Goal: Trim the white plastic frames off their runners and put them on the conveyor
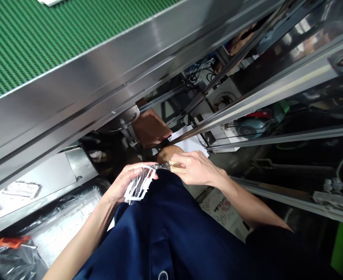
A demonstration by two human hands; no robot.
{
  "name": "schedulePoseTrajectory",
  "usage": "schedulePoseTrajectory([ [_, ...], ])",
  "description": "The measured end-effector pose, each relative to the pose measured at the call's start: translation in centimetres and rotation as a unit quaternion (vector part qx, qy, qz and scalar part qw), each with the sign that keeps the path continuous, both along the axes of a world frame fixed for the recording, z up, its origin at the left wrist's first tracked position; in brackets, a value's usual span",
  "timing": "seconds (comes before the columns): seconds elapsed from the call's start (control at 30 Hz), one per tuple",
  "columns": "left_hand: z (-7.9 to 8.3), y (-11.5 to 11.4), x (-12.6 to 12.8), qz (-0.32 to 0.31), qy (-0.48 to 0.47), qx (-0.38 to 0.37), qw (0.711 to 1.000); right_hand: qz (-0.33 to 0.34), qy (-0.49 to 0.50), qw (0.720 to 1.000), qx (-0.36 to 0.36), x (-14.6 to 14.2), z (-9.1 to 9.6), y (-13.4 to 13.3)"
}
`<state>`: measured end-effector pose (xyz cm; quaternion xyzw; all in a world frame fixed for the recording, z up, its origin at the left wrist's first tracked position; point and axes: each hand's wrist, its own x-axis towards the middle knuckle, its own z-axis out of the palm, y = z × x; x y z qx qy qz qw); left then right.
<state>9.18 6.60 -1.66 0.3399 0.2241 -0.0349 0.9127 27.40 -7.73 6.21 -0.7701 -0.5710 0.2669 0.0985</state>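
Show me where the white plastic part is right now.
In the head view, the white plastic part sits in the left hand, just left of centre above the navy shirt, with the metal-tipped tool in the right hand beside it.

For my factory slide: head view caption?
Left hand holds a white plastic frame to a metal-tipped tool in the right hand, under a green conveyor belt.

Green modular conveyor belt [43,42] edged by a stainless steel rail [72,105], clear plastic bag [14,260] at lower left

factory line, green conveyor belt [43,42]
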Motion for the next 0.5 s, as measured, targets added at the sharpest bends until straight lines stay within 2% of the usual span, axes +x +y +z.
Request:
schedulePoseTrajectory([
  [0.07, -0.2, -0.1, 0.1, 0.012, -0.007, -0.025, 1.000, -0.024, 0.052, 0.998, 0.001, 0.1, -0.5, -0.1],
  [0.17, -0.5, -0.1, 0.2, 0.049, -0.021, -0.064, 0.997, -0.126, 0.158, 0.978, 0.041, -0.2, -1.8, -0.1],
  [0.27, -0.6, -0.1, 0.6, 0.085, -0.035, -0.093, 0.991, -0.234, 0.310, 0.919, 0.075, -1.7, -3.1, 0.0],
  [0.37, -0.4, -0.2, 1.1, 0.114, -0.038, -0.113, 0.986, -0.261, 0.460, 0.845, 0.077, -4.1, -4.0, 0.5],
  [0.43, -0.3, -0.3, 1.4, 0.132, -0.031, -0.120, 0.983, -0.272, 0.496, 0.819, 0.098, -5.5, -4.5, 0.7],
  [0.5, -0.3, -0.5, 1.6, 0.144, -0.024, -0.123, 0.982, -0.289, 0.499, 0.807, 0.128, -6.3, -4.8, 0.8],
])
